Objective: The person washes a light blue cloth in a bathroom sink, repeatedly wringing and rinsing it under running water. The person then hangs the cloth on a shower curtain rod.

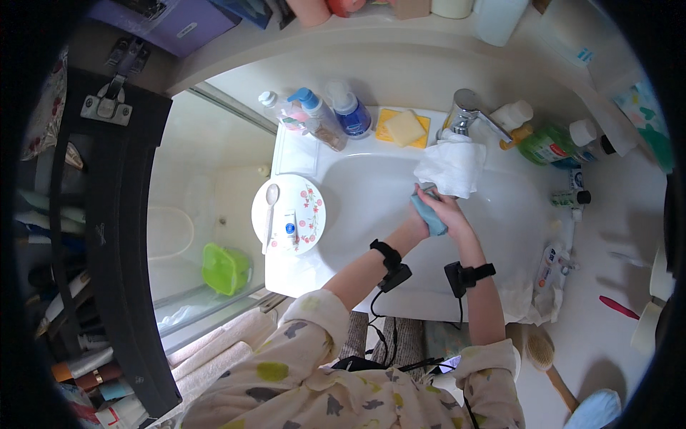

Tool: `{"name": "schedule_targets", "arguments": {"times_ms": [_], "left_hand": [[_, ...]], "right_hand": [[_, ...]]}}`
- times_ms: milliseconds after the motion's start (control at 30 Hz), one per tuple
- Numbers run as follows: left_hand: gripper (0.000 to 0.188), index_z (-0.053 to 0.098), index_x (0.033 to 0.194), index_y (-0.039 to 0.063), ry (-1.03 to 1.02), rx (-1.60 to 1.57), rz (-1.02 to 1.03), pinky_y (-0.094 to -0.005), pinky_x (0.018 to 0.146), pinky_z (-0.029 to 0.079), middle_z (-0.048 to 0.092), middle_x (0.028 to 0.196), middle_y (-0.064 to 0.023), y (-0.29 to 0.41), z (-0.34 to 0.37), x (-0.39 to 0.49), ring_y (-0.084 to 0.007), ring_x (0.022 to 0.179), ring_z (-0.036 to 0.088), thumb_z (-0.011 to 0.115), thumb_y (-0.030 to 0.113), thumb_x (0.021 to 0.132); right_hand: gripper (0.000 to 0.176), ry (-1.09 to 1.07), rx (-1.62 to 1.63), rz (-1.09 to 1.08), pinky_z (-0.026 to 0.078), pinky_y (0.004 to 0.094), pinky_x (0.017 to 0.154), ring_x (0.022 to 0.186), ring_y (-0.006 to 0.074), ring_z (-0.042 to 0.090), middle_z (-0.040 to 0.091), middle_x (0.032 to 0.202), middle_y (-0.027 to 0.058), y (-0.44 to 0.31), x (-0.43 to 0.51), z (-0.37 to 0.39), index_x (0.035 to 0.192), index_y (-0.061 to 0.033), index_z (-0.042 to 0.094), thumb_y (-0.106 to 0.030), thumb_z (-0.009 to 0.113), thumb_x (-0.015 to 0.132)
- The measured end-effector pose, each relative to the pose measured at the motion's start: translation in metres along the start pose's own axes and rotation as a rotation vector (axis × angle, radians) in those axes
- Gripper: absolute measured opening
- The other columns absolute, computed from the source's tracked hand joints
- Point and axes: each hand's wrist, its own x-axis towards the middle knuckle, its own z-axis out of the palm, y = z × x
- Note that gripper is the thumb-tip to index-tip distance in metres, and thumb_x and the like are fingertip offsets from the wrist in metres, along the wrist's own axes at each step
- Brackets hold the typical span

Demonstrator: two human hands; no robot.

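Over the sink basin (364, 214), a folded blue-grey cloth (429, 215) is squeezed between my two hands. My left hand (416, 219) grips it from the left, its fingers partly hidden behind the cloth. From the right, my right hand (451, 213) wraps around the same cloth, thumb on top. Just beyond my fingertips a white cloth or paper towel (453, 167) hangs over the spout of a chrome faucet (465, 104). Whether water runs beneath it cannot be seen. Each wrist wears a black strap with a small wired box.
A floral plate (316, 214) holding a spoon (271, 206) and a small tube (290, 228) sits at the left rim. Behind the basin are pump bottles (353, 115) and a soap bar (404, 128) on a yellow sponge (383, 134). A mouthwash bottle (544, 145) stands right.
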Motion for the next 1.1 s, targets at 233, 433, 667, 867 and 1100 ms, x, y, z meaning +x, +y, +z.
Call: {"name": "schedule_targets", "arguments": {"times_ms": [233, 433, 667, 867, 1100], "left_hand": [[0.044, 0.050, 0.107, 0.004, -0.187, -0.145, -0.017, -0.0372, 0.080, 0.041, 0.054, 0.101, -0.0097, 0.006, -0.010, 0.014, -0.0219, 0.094, 0.050, 0.036, 0.040, 0.086], [0.044, 0.049, 0.106, 0.003, -0.213, -0.169, 0.011, -0.0376, 0.078, 0.042, 0.054, 0.100, -0.0097, 0.007, -0.003, 0.026, -0.0216, 0.094, 0.050, 0.035, 0.039, 0.086], [0.044, 0.050, 0.104, 0.001, 0.004, 0.291, 0.237, -0.0369, 0.077, 0.043, 0.055, 0.100, -0.0112, 0.009, -0.005, 0.023, -0.0213, 0.093, 0.051, 0.036, 0.038, 0.086], [0.038, 0.049, 0.102, -0.004, -0.128, 0.009, 0.084, -0.0362, 0.074, 0.044, 0.056, 0.096, -0.0139, 0.007, -0.007, 0.013, -0.0245, 0.086, 0.055, 0.048, 0.028, 0.081], [0.035, 0.048, 0.106, 0.000, 0.501, 0.731, 0.389, -0.0335, 0.071, 0.044, 0.054, 0.099, -0.0107, 0.025, -0.068, 0.018, -0.0223, 0.088, 0.053, 0.057, 0.022, 0.080]], "right_hand": [[0.059, 0.443, -0.940, -0.021, 0.041, 0.0418, 0.080, 0.093, 0.0378, 0.052, 0.058, 0.097, 0.0203, 0.003, 0.002, 0.021, 0.108, -0.0045, 0.053, -0.052, 0.054, 0.074], [0.049, 0.679, -0.715, -0.345, 0.040, 0.0453, 0.081, 0.094, 0.0410, 0.049, 0.053, 0.103, 0.0237, 0.042, 0.023, 0.013, 0.106, -0.0027, 0.053, -0.042, 0.055, 0.077], [0.037, 0.611, -0.670, -0.400, 0.040, 0.0450, 0.080, 0.093, 0.0395, 0.051, 0.055, 0.102, 0.0211, 0.052, 0.033, -0.001, 0.103, -0.0037, 0.055, -0.033, 0.051, 0.081], [0.043, 0.569, -0.813, 0.187, 0.041, 0.0442, 0.077, 0.090, 0.0400, 0.053, 0.057, 0.093, 0.0251, 0.060, 0.018, -0.039, 0.094, 0.0052, 0.057, -0.034, 0.050, 0.080], [0.046, 0.831, -0.542, 0.245, 0.042, 0.0419, 0.076, 0.087, 0.0358, 0.055, 0.059, 0.091, 0.0233, 0.074, 0.016, -0.086, 0.090, 0.0066, 0.058, -0.037, 0.047, 0.080]]}}
